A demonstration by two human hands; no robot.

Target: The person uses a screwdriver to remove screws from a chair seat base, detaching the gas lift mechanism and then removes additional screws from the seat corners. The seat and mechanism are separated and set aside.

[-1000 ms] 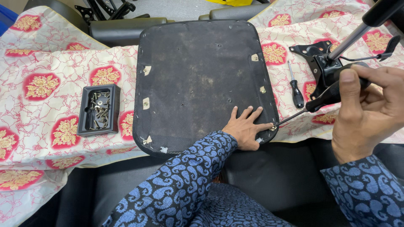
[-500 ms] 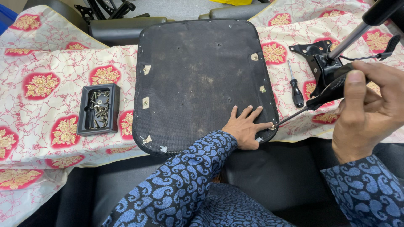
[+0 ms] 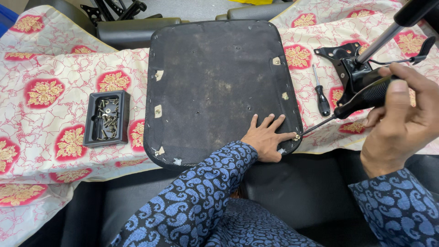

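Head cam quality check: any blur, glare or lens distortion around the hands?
Head view: even, soft light, no glare; the left hand on the seat panel is sharp; the right hand holding the screwdriver looks enlarged near the lens; slight wide-angle bowing at the edges.

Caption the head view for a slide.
Right hand drives a screwdriver into a screw on the seat panel; left hand steadies it.

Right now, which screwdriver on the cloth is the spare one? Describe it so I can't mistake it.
Start at the big black seat pad in the middle of the flowered cloth. Just past its right edge, before the black metal bracket, the spare screwdriver lies alone. Nobody touches it, unlike the one in the right hand.
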